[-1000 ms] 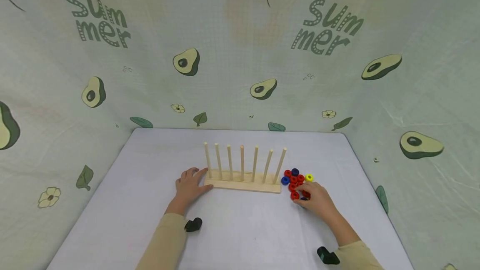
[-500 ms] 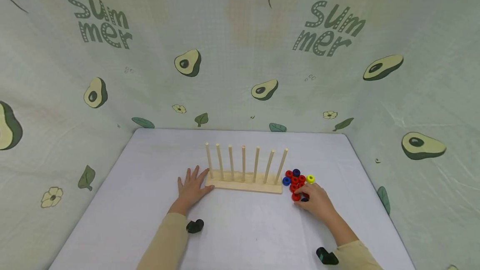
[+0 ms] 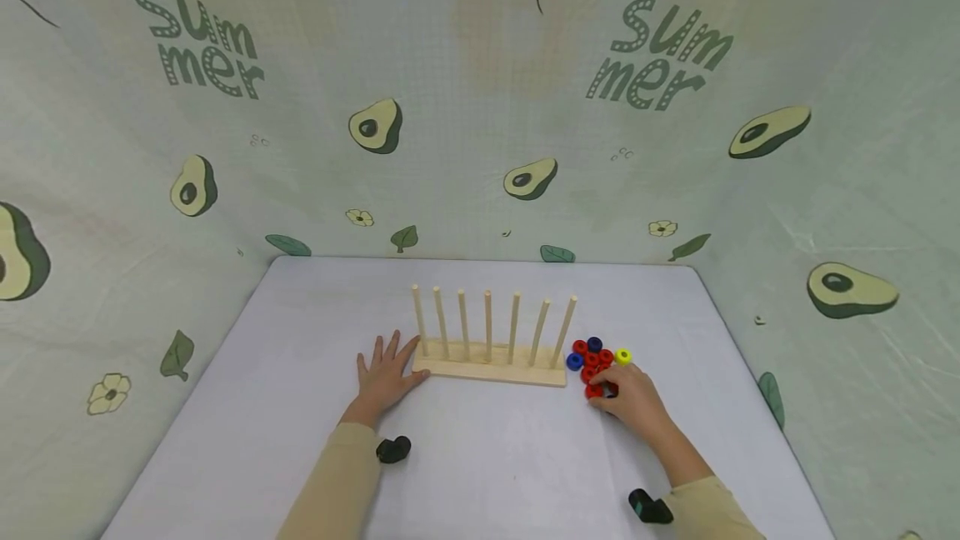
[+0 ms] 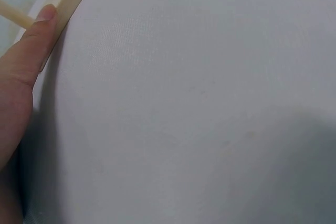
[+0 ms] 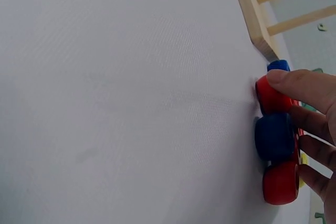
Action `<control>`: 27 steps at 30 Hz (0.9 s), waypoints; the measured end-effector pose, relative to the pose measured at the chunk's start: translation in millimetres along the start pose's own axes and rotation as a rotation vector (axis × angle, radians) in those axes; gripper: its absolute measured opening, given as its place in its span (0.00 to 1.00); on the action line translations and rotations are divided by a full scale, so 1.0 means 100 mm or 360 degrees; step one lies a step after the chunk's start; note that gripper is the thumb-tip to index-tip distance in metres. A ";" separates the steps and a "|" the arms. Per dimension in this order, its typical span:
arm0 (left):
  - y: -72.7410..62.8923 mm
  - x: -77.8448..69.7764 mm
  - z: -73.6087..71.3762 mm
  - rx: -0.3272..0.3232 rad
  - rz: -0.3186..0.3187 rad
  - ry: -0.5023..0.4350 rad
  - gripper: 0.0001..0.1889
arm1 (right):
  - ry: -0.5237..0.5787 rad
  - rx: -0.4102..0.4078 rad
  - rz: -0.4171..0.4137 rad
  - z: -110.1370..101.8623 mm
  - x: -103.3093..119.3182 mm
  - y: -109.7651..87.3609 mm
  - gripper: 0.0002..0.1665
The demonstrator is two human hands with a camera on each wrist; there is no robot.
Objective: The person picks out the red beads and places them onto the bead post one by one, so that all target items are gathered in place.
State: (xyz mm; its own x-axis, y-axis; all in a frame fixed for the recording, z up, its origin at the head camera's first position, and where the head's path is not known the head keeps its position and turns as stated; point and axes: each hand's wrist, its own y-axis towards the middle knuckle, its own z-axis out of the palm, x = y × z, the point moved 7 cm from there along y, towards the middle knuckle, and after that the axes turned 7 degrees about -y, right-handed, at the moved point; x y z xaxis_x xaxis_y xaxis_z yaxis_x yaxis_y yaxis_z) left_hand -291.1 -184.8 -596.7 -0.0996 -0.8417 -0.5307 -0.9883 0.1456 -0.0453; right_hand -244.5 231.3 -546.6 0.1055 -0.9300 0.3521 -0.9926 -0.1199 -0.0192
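We see two hands on the white tabletop [image 3: 480,457]. Our left hand [image 3: 382,380] lies released, fingers spread, its thumb resting on the near left corner of one pale wooden rack [image 3: 487,370], which carries seven upright round wooden pegs [image 3: 488,323]. Our right hand [image 3: 637,402] pinches one glossy red rounded bead [image 5: 272,99] between thumb and finger, at the near edge of a cluster just beyond the rack's right end. There we count one yellow bead [image 3: 619,358], at least five red and at least three blue; our fingers hide some, so we cannot tell the full number.
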 end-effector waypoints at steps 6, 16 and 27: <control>-0.02 -0.02 -0.03 0.0024 -0.0031 0.0033 0.43 | 0.0010 0.0023 0.0011 0.00 0.01 0.01 0.16; -0.01 -0.01 -0.01 0.0016 -0.0019 0.0016 0.44 | 0.0076 0.0001 -0.0008 -0.05 0.07 0.02 0.15; -0.07 -0.12 -0.09 0.0040 -0.0064 0.0040 0.41 | 0.0162 -0.0134 -0.0169 -0.23 0.36 -0.04 0.14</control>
State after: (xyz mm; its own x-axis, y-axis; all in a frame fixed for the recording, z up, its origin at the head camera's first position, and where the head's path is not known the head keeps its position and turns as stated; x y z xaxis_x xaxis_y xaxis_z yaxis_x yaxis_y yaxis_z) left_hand -284.4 -180.8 -582.3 -0.0631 -0.8598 -0.5068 -0.9884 0.1240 -0.0873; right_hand -238.0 205.9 -512.6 0.2076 -0.8732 0.4410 -0.9782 -0.1819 0.1003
